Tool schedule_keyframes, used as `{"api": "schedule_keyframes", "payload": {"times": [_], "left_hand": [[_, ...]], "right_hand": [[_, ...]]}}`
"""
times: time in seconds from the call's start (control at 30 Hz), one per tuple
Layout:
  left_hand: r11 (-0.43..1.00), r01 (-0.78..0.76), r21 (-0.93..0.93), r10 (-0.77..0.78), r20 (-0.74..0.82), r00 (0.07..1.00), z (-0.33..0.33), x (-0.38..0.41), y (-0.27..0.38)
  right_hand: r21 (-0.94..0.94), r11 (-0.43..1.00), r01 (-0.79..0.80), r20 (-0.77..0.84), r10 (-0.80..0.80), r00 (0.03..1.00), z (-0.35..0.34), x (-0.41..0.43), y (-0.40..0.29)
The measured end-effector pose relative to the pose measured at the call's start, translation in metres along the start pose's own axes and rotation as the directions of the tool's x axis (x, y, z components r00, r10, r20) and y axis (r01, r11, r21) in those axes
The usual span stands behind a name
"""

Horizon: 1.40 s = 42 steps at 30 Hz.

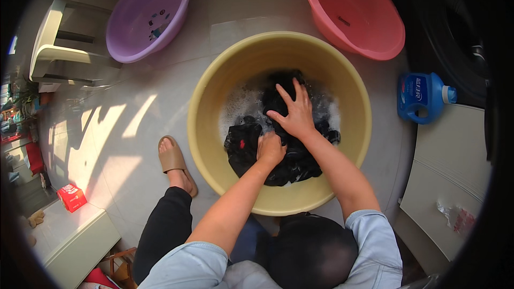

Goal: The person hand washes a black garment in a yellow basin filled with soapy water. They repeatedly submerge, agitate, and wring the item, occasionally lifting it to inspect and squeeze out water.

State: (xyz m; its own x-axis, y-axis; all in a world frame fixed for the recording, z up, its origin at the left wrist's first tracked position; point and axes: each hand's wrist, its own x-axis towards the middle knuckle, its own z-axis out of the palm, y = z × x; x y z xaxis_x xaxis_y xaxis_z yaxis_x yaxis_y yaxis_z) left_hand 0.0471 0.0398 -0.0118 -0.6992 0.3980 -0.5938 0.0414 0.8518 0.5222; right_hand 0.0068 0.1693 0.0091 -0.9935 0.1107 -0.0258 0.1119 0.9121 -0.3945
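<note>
A large yellow plastic basin (281,200) stands on the floor in front of me, with sudsy water (241,102) in it. Wet black clothing (243,156) lies in the water, bearing a small red mark. My left hand (272,148) is closed on the black fabric near the basin's middle. Farther from me, my right hand (296,112) presses on the cloth with its fingers spread. Some of the clothing is hidden beneath both hands and under the foam.
A purple basin (148,12) and a pink basin (357,12) stand beyond the yellow one. At right are a blue detergent bottle (419,96) and a pale cabinet (441,168). A plastic stool (60,52) stands left; a red box (72,197) rests on a ledge.
</note>
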Motion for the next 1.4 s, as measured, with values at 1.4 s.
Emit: {"api": "schedule_keyframes", "payload": {"times": [1.4], "left_hand": [[0.977, 0.093, 0.19, -0.181, 0.519, 0.836, 0.015, 0.029, 0.01]], "right_hand": [[-0.02, 0.8, 0.6, 0.527, -0.502, 0.686, 0.001, -0.009, 0.044]]}}
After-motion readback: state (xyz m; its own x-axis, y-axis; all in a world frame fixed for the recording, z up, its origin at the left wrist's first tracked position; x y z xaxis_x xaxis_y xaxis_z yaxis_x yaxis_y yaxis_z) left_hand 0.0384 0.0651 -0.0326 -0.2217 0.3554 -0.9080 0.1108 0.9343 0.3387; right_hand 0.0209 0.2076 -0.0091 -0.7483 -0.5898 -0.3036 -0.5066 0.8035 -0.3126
